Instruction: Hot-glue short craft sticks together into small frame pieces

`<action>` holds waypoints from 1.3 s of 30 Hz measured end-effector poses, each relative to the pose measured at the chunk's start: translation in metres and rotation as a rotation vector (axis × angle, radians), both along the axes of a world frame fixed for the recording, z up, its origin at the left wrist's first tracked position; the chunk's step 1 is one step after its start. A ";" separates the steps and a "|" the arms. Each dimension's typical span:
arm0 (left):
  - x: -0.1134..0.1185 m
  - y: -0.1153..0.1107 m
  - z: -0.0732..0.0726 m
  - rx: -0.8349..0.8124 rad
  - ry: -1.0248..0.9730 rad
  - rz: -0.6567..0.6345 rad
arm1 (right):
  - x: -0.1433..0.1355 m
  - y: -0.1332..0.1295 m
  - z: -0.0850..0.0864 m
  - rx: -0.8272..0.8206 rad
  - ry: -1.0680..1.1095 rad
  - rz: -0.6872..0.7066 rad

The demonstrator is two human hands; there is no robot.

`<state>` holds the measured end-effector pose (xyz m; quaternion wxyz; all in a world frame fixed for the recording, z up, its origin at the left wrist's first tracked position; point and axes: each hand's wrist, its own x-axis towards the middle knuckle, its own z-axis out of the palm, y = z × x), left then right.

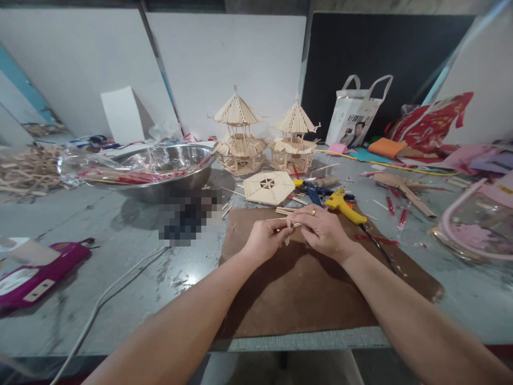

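Close together over the brown mat [288, 294], my two hands pinch small pale wooden sticks [287, 240]. My left hand [265, 239] is closed around one end, thumb and fingers together. The fingers of my right hand [324, 231], with a ring on one, close on the same sticks and partly hide them. How the sticks are joined I cannot make out. Just beyond lies a flat hexagonal wooden piece [256, 192] with a spoked opening. To the right of it, a yellow glue gun [345, 206] rests near my right hand.
Two wooden stick pagodas [237, 141] stand behind. A steel bowl [192, 174] with wrapped sticks is at left, near a magenta power strip [68, 262] and a cable [102, 299]. A white bag [355, 115], coloured paper and a clear pink-handled container [476, 224] are at right.
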<state>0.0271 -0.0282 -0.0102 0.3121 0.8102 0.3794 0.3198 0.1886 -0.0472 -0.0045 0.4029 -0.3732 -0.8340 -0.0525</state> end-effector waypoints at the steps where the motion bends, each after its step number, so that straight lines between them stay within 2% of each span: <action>1: 0.000 0.000 0.000 0.003 0.003 0.001 | 0.000 0.000 0.000 0.005 -0.008 0.001; 26: 0.000 0.000 0.000 -0.020 0.006 0.005 | -0.004 -0.001 -0.002 -0.115 0.151 0.033; 29: 0.000 0.000 0.001 -0.023 0.014 0.016 | -0.005 0.000 -0.003 -0.240 0.270 -0.019; 31: 0.000 0.000 0.001 -0.027 0.019 0.023 | -0.005 0.001 -0.005 -0.388 0.314 -0.064; 35: 0.000 0.000 0.001 -0.029 0.002 0.006 | -0.002 0.006 -0.011 -0.665 0.186 -0.022; 39: 0.002 0.001 0.002 0.053 -0.031 0.024 | -0.001 0.009 -0.014 -0.752 0.118 0.049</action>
